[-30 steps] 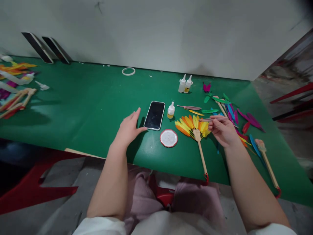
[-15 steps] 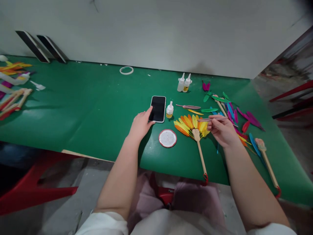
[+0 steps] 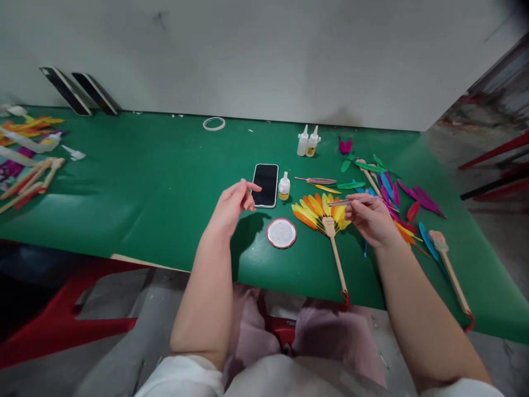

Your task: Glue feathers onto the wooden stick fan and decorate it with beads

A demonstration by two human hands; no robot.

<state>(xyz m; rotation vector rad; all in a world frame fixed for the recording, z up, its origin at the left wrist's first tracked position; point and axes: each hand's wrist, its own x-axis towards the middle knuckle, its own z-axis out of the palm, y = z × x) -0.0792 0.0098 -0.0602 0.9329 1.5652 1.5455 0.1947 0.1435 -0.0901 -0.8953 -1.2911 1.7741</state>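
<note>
My left hand (image 3: 235,203) hovers beside the lower left of a phone (image 3: 266,182) with a dark screen. Its index finger points over the phone, the other fingers partly curl, and it holds nothing. Pinched in my right hand (image 3: 370,218) are slim pinkish tweezers (image 3: 341,203), their tips over a fan of yellow and orange feathers (image 3: 314,209). The fan's wooden handle (image 3: 336,259) points toward me and ends in a red cord. A small glue bottle (image 3: 284,187) stands right of the phone. In front lies a round white lid (image 3: 281,233) with a red rim.
Two more bottles (image 3: 308,142) stand near the wall. Loose coloured feathers (image 3: 421,198) lie at the right, with another wooden handle (image 3: 452,275). At the back is a white ring (image 3: 214,124). Two dark panels (image 3: 66,91) lean on the wall; sticks (image 3: 35,176) lie far left.
My left hand has lifted off the phone and drawn back slightly to the left. My right hand still pinches the tweezers over the fan. The view has shifted a little.
</note>
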